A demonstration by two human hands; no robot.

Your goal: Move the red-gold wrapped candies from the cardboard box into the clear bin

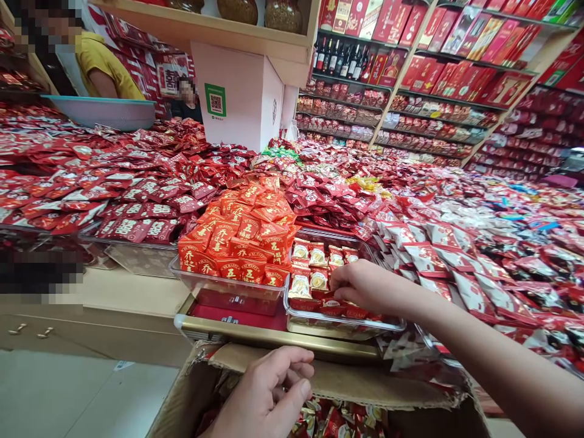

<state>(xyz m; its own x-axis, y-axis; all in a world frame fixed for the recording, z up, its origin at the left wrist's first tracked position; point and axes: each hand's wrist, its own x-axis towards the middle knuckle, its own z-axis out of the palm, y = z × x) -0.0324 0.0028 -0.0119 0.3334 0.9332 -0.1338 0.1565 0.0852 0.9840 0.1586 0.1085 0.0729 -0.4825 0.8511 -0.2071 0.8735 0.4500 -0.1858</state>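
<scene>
My right hand [360, 285] reaches into a clear plastic tray [319, 316] holding rows of red and gold wrapped candies [318, 254]. Its fingers are curled down at a candy packet; what they pinch, if anything, is hidden. Over the near edge of an open cardboard box [365, 383] is my left hand [274, 389], fingers loosely bent and apart, with nothing visible between them. Inside the box, below the hands, lie more red and gold candies [337, 423]. Left of the tray, a second clear tray [228, 283] is heaped with orange-red packets [241, 237].
Piles of wrapped sweets [438, 243] spread over the counter on both sides. A white pillar with a QR sign [216, 100] stands behind. Two people are at the back left, near a blue basin [103, 112]. Shelves of bottles and boxes line the back right.
</scene>
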